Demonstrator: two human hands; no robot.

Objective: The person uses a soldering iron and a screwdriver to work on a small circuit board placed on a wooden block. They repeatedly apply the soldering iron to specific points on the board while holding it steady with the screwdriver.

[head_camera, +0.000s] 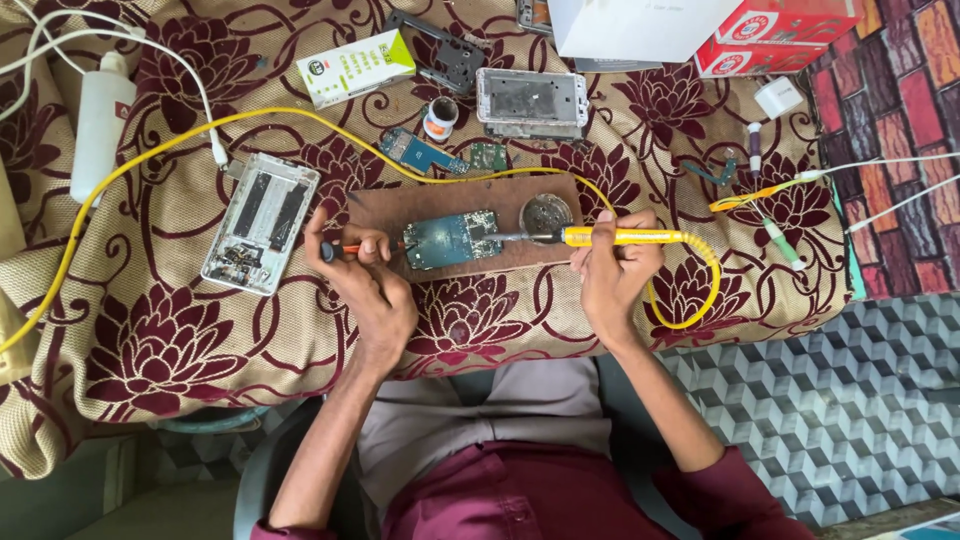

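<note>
Fingers of the right hand [608,268] curl closed around a yellow-handled soldering iron [610,237], its metal tip reaching left onto a blue-green rectangular circuit board [452,239] lying on a brown wooden board [400,207]. Left hand [368,283] fingers pinch shut on a thin orange-handled tool [352,248], just left of the circuit board.

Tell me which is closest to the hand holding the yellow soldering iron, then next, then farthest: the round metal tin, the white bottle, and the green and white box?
From the right hand, in the head view:
1. Round metal tin, just up and left of it on the brown board.
2. Green and white box, far up the cloth, toward the left.
3. White bottle, way over at the left edge.
</note>
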